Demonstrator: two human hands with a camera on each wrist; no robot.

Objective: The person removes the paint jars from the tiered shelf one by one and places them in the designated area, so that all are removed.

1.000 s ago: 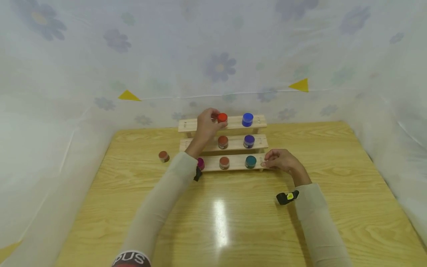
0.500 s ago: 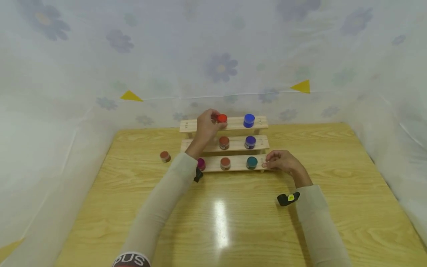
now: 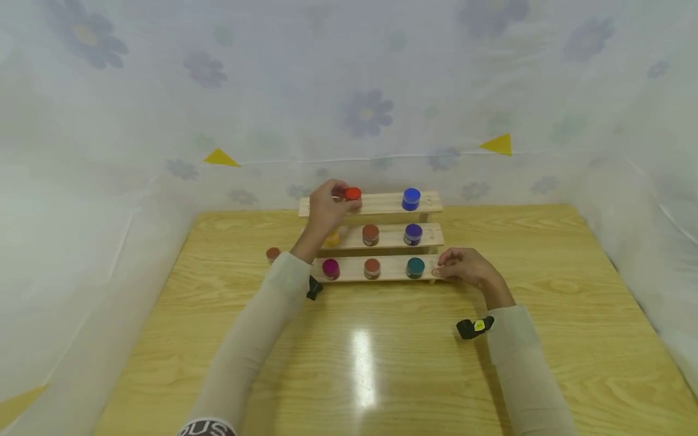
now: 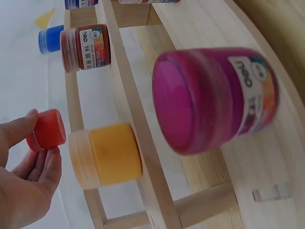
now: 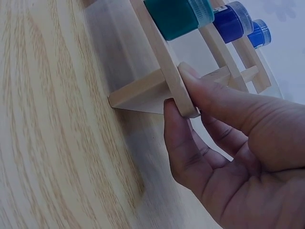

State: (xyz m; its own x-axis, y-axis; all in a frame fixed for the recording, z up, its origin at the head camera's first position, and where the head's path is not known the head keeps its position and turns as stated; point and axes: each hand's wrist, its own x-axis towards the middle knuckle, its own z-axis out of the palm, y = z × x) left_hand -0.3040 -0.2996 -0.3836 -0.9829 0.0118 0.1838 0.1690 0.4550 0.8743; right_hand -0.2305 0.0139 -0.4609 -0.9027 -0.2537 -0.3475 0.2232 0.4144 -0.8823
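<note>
My left hand (image 3: 325, 209) pinches a red paint jar (image 4: 49, 130) between thumb and fingers at the top tier of a three-tier wooden rack (image 3: 382, 203). At the rack's lower right end, my right hand (image 5: 238, 152) grips the bottom board between thumb and index finger. The top tier also bears a blue paint jar (image 3: 411, 198). On the middle tier are a yellow jar (image 4: 107, 155), partly behind my left arm in the head view, a brown jar (image 3: 371, 234) and a dark blue jar (image 3: 413, 234). The bottom tier carries magenta (image 3: 330, 269), brown and teal jars (image 3: 415, 267).
A loose brown jar (image 3: 272, 254) stands on the wooden table (image 3: 414, 363) left of the rack, partly hidden by my left sleeve. White flowered sheeting (image 3: 272, 97) encloses the table at the back and sides, with yellow triangles (image 3: 497, 145) on it.
My left hand has moved left along the top tier with the red jar, uncovering the yellow jar. My right hand keeps its grip on the rack. The head view has shifted slightly.
</note>
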